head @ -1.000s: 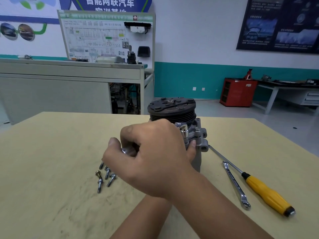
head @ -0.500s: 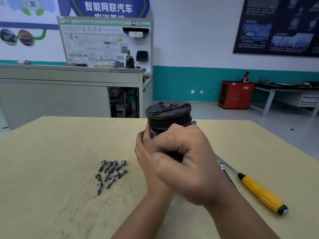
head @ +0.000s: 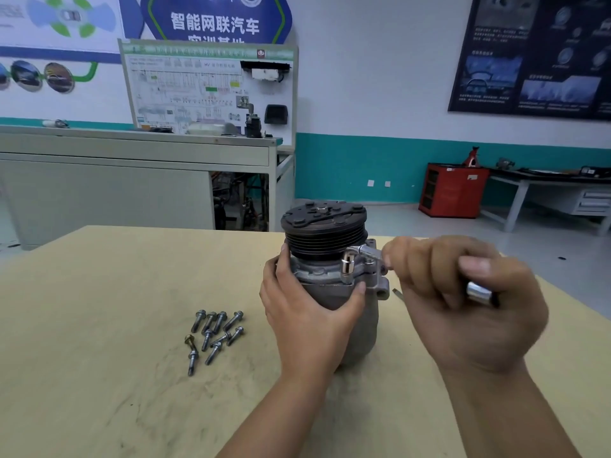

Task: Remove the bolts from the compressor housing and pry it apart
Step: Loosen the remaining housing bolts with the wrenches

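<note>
Well, from my head camera the compressor stands upright on the pale wooden table, with its black ribbed pulley on top. My left hand is wrapped round the near side of the grey housing just under the pulley. Its fingers curl round the compressor's left flank and the thumb is pressed against the front, so it has a firm hold of the body. My right hand is to the right of the compressor, closed in a fist round the handle of a socket wrench. The shiny butt of the handle pokes out between my fingers. The wrench reaches left to the compressor, where its socket stands upright against the front rim of the housing, right below the pulley and just above my left thumb. I cannot tell whether a bolt head sits inside it. A loose cluster of removed bolts lies on the table to the left of the compressor, apart from my left hand. Far behind the compressor stands a wiring training board on a grey bench, and behind it to the right there is a red cabinet against the wall.
</note>
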`<state>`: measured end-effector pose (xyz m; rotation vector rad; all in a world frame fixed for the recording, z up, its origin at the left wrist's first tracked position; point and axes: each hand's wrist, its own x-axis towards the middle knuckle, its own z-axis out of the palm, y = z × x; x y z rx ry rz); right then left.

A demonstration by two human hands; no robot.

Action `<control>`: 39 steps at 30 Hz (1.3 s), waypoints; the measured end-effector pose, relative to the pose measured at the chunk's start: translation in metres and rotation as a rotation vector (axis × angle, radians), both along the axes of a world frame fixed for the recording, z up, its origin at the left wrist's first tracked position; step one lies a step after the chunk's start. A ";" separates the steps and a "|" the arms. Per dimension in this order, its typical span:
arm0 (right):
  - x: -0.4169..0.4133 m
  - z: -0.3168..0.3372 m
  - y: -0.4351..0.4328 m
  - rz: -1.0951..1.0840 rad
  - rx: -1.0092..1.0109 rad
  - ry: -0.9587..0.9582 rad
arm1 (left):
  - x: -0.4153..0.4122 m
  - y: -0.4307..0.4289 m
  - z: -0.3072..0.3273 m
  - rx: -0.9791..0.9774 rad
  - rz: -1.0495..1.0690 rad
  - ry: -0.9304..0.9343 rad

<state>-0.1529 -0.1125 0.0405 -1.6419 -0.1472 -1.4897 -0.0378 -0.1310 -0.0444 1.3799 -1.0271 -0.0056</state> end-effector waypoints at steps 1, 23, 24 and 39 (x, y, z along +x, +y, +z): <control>-0.003 0.000 -0.003 0.024 0.029 -0.018 | 0.000 0.000 0.001 0.003 0.006 0.006; -0.012 0.010 -0.077 0.750 0.503 -0.335 | -0.002 0.005 0.002 -0.023 -0.045 0.046; -0.012 0.010 -0.078 0.770 0.510 -0.339 | -0.002 0.006 0.004 -0.062 -0.064 0.060; -0.039 0.009 -0.068 0.036 0.511 0.082 | -0.001 -0.002 -0.004 -0.180 -0.128 -0.132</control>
